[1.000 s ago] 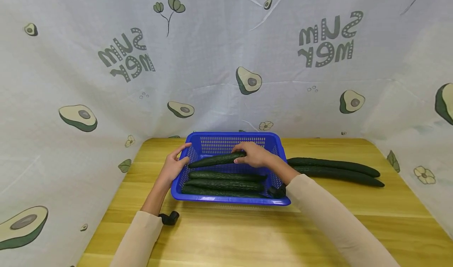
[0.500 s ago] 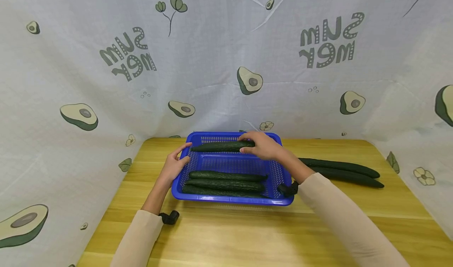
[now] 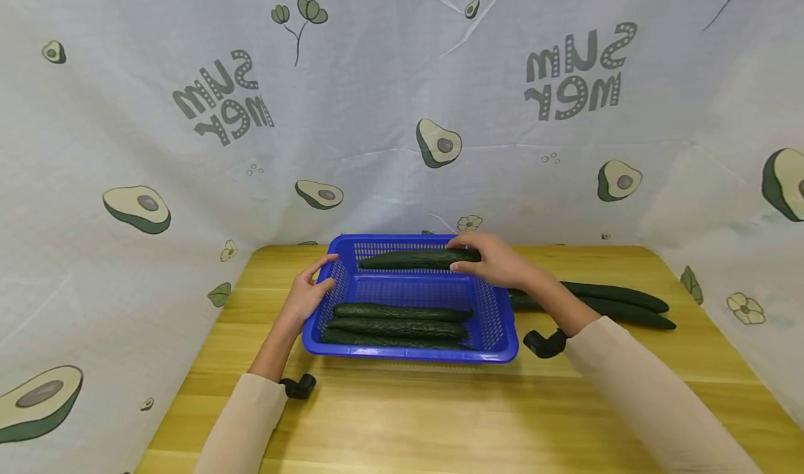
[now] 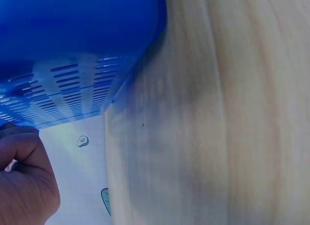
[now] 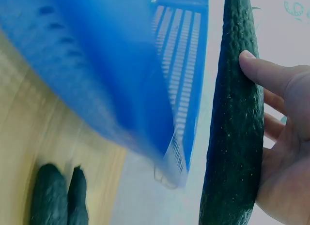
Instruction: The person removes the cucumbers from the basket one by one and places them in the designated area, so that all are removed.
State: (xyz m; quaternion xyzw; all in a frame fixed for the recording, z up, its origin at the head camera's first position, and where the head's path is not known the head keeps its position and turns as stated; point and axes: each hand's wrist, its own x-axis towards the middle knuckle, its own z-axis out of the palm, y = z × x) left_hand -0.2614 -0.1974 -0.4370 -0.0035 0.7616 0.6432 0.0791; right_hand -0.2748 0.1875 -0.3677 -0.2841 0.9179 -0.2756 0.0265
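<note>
My right hand (image 3: 490,259) grips a dark green cucumber (image 3: 408,259) near its right end. It is held level above the far side of a blue plastic basket (image 3: 411,354). In the right wrist view, the thumb lies along one side of this cucumber (image 5: 235,113), with fingers behind it. At the basket's left rim, my left hand (image 3: 306,297) holds on with thumb and fingers. The left wrist view has that hand (image 4: 26,172) partly cut off, its fingers bent at the basket wall (image 4: 72,84). Several more cucumbers (image 3: 402,328) lie side by side along the basket's near side.
Two long cucumbers (image 3: 622,309) lie on the wooden table (image 3: 440,418) to the right of the basket, partly behind my right forearm. A white cloth (image 3: 377,111) printed with avocados hangs behind and beside the table.
My right hand has carried the cucumber from the basket's middle up toward its far side, then to the right. The left hand stays at the left rim.
</note>
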